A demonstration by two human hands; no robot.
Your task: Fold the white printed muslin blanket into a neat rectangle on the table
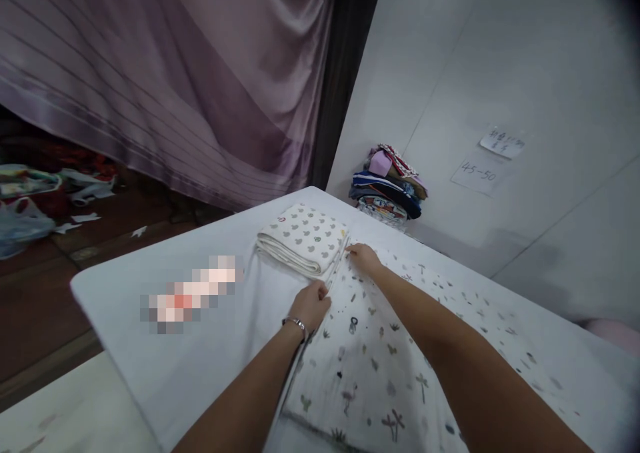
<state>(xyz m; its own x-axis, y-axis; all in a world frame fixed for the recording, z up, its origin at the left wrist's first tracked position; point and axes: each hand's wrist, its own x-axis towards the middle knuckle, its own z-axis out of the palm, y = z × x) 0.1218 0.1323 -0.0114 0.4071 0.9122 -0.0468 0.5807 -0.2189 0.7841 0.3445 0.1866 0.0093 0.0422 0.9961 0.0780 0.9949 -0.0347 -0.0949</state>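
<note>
A white cloth (370, 346) printed with small plants, palm trees and a flamingo lies spread over the white table (165, 373). My left hand (311, 304), with a silver bracelet at the wrist, is closed on the cloth's left edge. Farther along that same edge, my right hand (365, 261) pinches the cloth near its far corner. Just beyond my hands rests a folded white cloth (305, 234) with grey motifs, in a thick flat bundle. The fingertips of both hands are partly hidden.
A pixelated patch (190, 297) covers something on the table's left. Folded fabrics (385, 183) are stacked by the wall, where handwritten paper notes (481, 175) hang. A mauve curtain (240, 86) hangs behind the table. Bags (23, 223) and scraps lie on the floor at left.
</note>
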